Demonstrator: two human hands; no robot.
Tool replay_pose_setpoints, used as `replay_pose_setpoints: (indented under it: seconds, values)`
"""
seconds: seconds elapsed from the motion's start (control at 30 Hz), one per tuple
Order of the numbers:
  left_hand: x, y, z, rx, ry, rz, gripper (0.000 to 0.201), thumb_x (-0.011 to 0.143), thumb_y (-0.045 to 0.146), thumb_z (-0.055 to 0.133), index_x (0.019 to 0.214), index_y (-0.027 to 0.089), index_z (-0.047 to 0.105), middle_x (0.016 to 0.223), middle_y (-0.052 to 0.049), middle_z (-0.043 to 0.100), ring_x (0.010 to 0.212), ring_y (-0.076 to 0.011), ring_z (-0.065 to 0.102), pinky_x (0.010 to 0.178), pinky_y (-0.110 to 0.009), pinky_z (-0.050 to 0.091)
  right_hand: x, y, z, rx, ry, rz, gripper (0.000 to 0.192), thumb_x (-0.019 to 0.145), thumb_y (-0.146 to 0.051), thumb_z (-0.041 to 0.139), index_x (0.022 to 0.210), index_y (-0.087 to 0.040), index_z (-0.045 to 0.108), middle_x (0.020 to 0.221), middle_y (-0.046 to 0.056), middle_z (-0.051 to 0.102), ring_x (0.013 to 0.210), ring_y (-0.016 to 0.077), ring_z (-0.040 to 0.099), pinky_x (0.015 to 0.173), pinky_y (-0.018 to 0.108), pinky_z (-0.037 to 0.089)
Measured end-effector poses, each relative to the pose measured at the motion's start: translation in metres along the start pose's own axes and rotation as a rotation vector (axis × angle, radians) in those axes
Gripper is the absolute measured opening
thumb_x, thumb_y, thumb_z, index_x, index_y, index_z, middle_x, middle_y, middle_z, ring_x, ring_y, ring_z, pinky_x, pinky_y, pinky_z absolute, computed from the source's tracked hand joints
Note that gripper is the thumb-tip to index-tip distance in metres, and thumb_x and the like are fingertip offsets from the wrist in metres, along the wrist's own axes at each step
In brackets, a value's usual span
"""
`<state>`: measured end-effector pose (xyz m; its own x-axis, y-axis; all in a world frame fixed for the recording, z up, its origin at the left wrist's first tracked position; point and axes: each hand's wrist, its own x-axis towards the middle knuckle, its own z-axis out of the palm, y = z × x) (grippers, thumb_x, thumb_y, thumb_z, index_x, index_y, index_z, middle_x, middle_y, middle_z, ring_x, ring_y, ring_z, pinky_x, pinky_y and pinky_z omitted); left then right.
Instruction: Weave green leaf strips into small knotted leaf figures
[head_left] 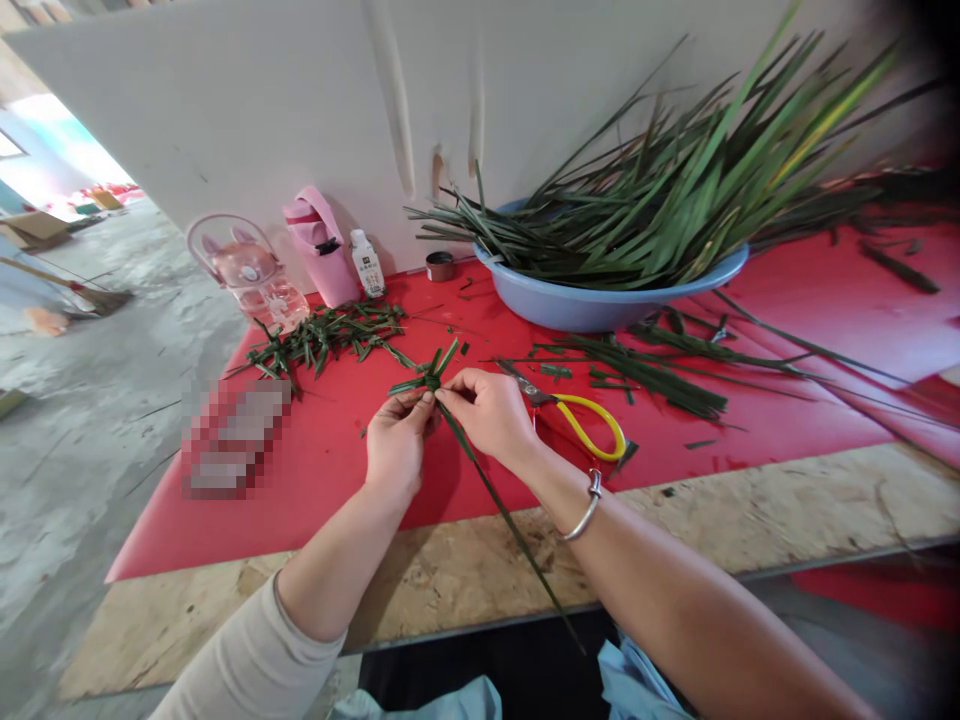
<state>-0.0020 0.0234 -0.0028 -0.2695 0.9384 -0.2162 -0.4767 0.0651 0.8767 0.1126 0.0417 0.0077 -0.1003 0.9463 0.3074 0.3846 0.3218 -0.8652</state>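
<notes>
"One knotted leaf (pixel 431 382): where is it?"

"Left of the blue basin (pixel 600 308) and nearer the person, over the red sheet (pixel 322 455)."

"And the grip?"

"The left hand (pixel 395 440) has thumb and fingers pinched together on it. The right hand (pixel 491 412) is pinched just beside them, where a long strip trails toward the person."

"Anything else about?"

"Yellow-handled scissors (pixel 538 396) in front of the basin, near the right hand; a pile of knotted leaves (pixel 322 338) to the basin's left."
</notes>
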Motion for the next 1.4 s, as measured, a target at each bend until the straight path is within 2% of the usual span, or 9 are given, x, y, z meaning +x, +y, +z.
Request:
replay_pose_setpoints:
  seconds: [0.17, 0.37, 0.63, 0.8, 1.0, 1.13, 1.27, 1.33, 1.4]
  values:
    - [0.001, -0.001, 0.0, -0.024, 0.001, 0.006, 0.031, 0.05, 0.024, 0.079, 0.071, 0.011, 0.061, 0.062, 0.001, 0.061, 0.053, -0.0059, 0.053, 0.054, -0.019, 0.043, 0.0, 0.005, 0.007, -0.025, 0.019, -0.037, 0.012, 0.076, -0.023, 0.058, 0.068, -0.017, 0.065, 0.064, 0.001, 0.067, 0.057, 0.0117, 0.059, 0.055, 0.021, 0.042]
    - [-0.003, 0.001, 0.005, -0.184, -0.049, 0.049, 0.035, 0.046, 0.01, 0.078, 0.074, 0.016, 0.058, 0.063, 0.003, 0.063, 0.063, -0.0063, 0.059, 0.063, -0.016, 0.043, -0.003, -0.001, 0.012, 0.047, 0.218, -0.047, 0.012, 0.076, -0.025, 0.059, 0.07, -0.018, 0.065, 0.067, 0.001, 0.068, 0.061, 0.013, 0.062, 0.059, 0.021, 0.047]
    - [-0.002, 0.004, 0.006, -0.226, -0.162, -0.133, 0.019, 0.058, 0.015, 0.074, 0.07, 0.014, 0.059, 0.066, 0.002, 0.06, 0.061, -0.0072, 0.057, 0.06, -0.018, 0.044, -0.008, -0.011, 0.014, 0.065, 0.343, -0.126, 0.01, 0.076, -0.025, 0.06, 0.07, -0.019, 0.066, 0.067, 0.001, 0.068, 0.058, 0.0128, 0.062, 0.058, 0.022, 0.049]
    - [-0.003, 0.005, 0.007, -0.266, -0.167, -0.239, 0.009, 0.07, 0.019, 0.066, 0.073, 0.015, 0.059, 0.072, 0.001, 0.061, 0.065, -0.0082, 0.057, 0.062, -0.018, 0.045, -0.008, -0.009, 0.014, 0.068, 0.306, -0.16, 0.008, 0.075, -0.023, 0.06, 0.071, -0.019, 0.066, 0.068, 0.001, 0.069, 0.059, 0.013, 0.063, 0.059, 0.023, 0.05]
    - [-0.007, 0.012, 0.009, -0.182, -0.162, -0.342, 0.011, 0.075, 0.022, 0.062, 0.083, 0.014, 0.061, 0.073, -0.002, 0.06, 0.059, -0.0092, 0.055, 0.049, -0.017, 0.045, -0.006, -0.005, 0.011, 0.018, 0.266, -0.206, 0.006, 0.075, -0.02, 0.061, 0.072, -0.02, 0.067, 0.072, 0.001, 0.07, 0.065, 0.0138, 0.064, 0.063, 0.023, 0.05]
    - [-0.008, 0.019, 0.008, -0.12, -0.136, -0.32, 0.011, 0.07, 0.018, 0.065, 0.076, 0.013, 0.058, 0.062, 0.002, 0.051, 0.046, -0.0039, 0.046, 0.032, -0.01, 0.027, -0.002, -0.002, 0.003, -0.004, 0.171, -0.248, 0.009, 0.077, -0.023, 0.061, 0.071, -0.019, 0.066, 0.072, 0.002, 0.068, 0.069, 0.0139, 0.062, 0.068, 0.025, 0.048]
    - [-0.009, 0.02, 0.007, -0.129, -0.205, -0.371, 0.017, 0.067, 0.022, 0.068, 0.074, 0.012, 0.055, 0.061, 0.003, 0.047, 0.04, -0.0004, 0.033, 0.029, -0.009, 0.017, 0.002, 0.0, -0.002, 0.084, 0.141, -0.141, 0.014, 0.077, -0.029, 0.062, 0.069, -0.018, 0.064, 0.066, 0.0, 0.065, 0.062, 0.0124, 0.059, 0.058, 0.022, 0.045]
    - [-0.01, 0.017, 0.007, -0.09, -0.211, -0.322, 0.019, 0.067, 0.025, 0.069, 0.071, 0.013, 0.054, 0.058, 0.004, 0.045, 0.041, -0.0007, 0.033, 0.031, -0.009, 0.018, 0.003, -0.002, -0.003, 0.058, 0.153, -0.146, 0.015, 0.077, -0.029, 0.062, 0.067, -0.018, 0.063, 0.064, 0.0, 0.065, 0.06, 0.012, 0.058, 0.057, 0.022, 0.044]
    - [-0.01, 0.013, 0.007, -0.018, -0.219, -0.21, 0.024, 0.067, 0.03, 0.07, 0.067, 0.013, 0.054, 0.057, 0.004, 0.044, 0.042, -0.0015, 0.034, 0.032, -0.009, 0.021, 0.003, -0.005, -0.003, 0.013, 0.187, -0.183, 0.015, 0.076, -0.028, 0.062, 0.065, -0.018, 0.062, 0.064, 0.0, 0.064, 0.06, 0.0119, 0.058, 0.058, 0.023, 0.043]
